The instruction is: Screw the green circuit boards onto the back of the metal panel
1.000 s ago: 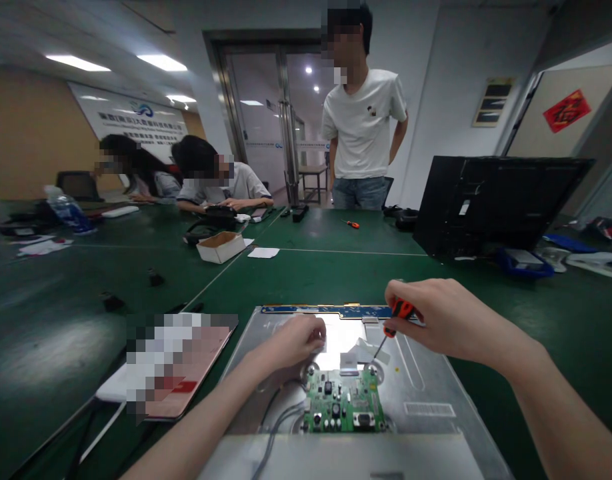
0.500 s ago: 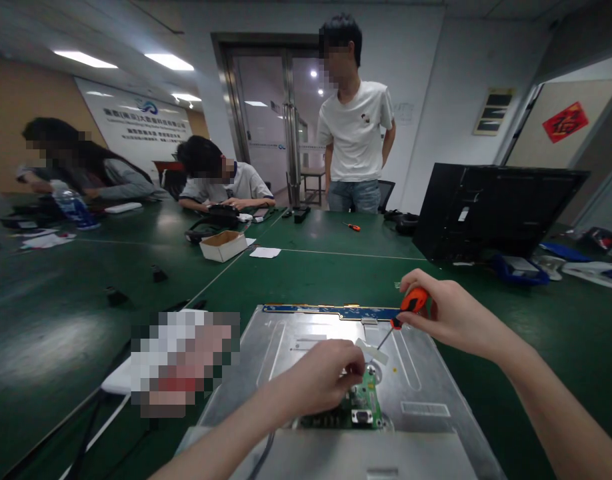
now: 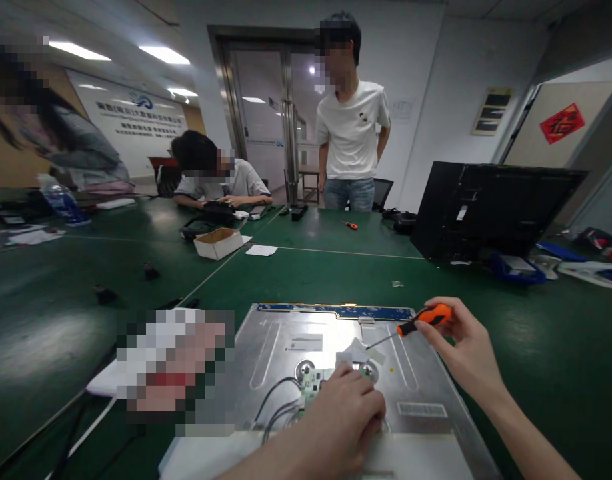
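My right hand (image 3: 469,350) grips an orange and black screwdriver (image 3: 439,315) by its handle. The slim shaft slants down to the left, its tip at some whitish tape (image 3: 355,351) on a flat metal panel (image 3: 416,373). Over the green circuit board (image 3: 313,381) lies my left hand (image 3: 349,407), fingers curled and fingertips by the lower edge of the tape. What those fingers hold, if anything, is hidden. Dark cables (image 3: 279,403) run from the board's left side. A blue circuit strip (image 3: 306,311) lines the panel's far edge.
A black screen (image 3: 496,213) stands at the right, beside a blue tray (image 3: 516,269). Farther off are an open white box (image 3: 219,244), another screwdriver (image 3: 351,226) and a bottle (image 3: 63,200). Several people are across the green table (image 3: 306,273); one stands by the doors.
The screwdriver has swung lower and flatter, with my right hand moving right and down. My left hand has shifted right and down, uncovering the board's left part. A person at far left has risen.
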`<state>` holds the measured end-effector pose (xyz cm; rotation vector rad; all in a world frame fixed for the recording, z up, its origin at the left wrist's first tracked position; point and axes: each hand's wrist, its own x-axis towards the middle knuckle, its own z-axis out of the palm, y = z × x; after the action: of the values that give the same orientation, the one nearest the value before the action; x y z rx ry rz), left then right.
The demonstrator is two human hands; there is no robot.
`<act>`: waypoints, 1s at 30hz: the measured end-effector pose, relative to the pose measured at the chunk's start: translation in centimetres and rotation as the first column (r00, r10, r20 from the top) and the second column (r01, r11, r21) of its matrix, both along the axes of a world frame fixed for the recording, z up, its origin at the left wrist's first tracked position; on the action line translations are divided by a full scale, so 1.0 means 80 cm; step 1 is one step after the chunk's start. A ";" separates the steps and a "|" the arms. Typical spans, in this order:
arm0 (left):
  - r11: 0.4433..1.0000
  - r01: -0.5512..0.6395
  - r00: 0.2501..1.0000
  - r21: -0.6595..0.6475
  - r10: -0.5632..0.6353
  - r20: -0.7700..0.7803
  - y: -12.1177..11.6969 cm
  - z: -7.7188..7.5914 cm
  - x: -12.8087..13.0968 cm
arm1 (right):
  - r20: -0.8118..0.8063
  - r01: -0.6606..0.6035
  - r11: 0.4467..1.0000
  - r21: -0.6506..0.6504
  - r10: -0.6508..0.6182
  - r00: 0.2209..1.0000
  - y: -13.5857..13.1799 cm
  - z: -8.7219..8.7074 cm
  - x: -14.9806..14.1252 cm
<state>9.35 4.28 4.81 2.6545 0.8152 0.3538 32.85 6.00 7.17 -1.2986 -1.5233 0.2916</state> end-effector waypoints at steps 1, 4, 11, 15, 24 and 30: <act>1.000 0.003 1.000 0.000 -0.003 0.000 -0.001 -0.001 0.000 | 0.004 0.007 1.000 0.020 -0.007 1.000 -0.002 -0.003 -0.003; 1.000 0.003 1.000 0.004 -0.003 0.001 -0.002 -0.007 0.001 | 0.034 0.041 0.997 0.072 -0.044 0.998 -0.007 -0.006 -0.010; 0.990 0.041 0.998 0.137 -0.035 -0.043 -0.004 -0.026 0.002 | 0.079 0.037 0.988 0.150 -0.049 0.996 -0.009 -0.006 -0.016; 0.986 0.054 0.997 0.159 -0.043 -0.071 -0.004 -0.029 0.002 | 0.035 0.021 0.980 0.198 -0.028 0.999 -0.012 -0.008 -0.018; 0.998 -0.044 0.999 0.050 0.043 0.019 -0.008 -0.010 -0.002 | -0.037 -0.048 0.898 0.437 0.071 0.997 -0.029 -0.010 -0.033; 0.999 -0.051 0.998 0.019 0.050 0.033 -0.008 -0.004 -0.003 | 0.140 -0.154 0.858 0.489 0.096 0.985 -0.035 -0.030 -0.038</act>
<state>9.14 3.66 4.47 2.6425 0.8742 0.4192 29.84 3.23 4.79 -0.8136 -1.6421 -0.0989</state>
